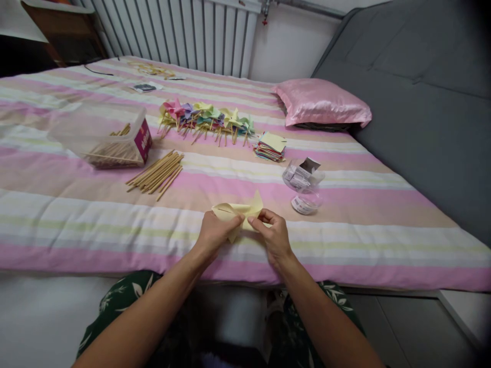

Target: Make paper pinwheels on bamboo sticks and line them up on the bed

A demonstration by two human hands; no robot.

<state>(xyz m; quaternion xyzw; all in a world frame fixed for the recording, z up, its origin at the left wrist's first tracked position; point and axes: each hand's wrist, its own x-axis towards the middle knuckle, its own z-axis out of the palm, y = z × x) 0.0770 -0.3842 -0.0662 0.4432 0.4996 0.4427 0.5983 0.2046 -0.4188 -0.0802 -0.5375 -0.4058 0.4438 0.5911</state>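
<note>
A yellow paper pinwheel [238, 208] with curled corners is held between both hands just above the bed's near edge. My left hand [218, 230] grips its left side, thumb pressed on the paper near the centre. From the right, my right hand [273, 232] pinches the paper beside the centre with thumb and fingers. Both thumb tips almost meet there. Left of the hands lies a loose bundle of thin wooden sticks [157, 174]. A stack of coloured paper squares [271, 145], yellow on top, sits beyond the right hand.
Several finished pinwheels [207, 117] on sticks lie farther back. A clear plastic box [103, 135] holding sticks stands at left. Small clear containers [303, 176] are at right, and a pink pillow [326, 102] lies by the grey headboard [414, 92]. The striped bedspread [115, 230] is underneath.
</note>
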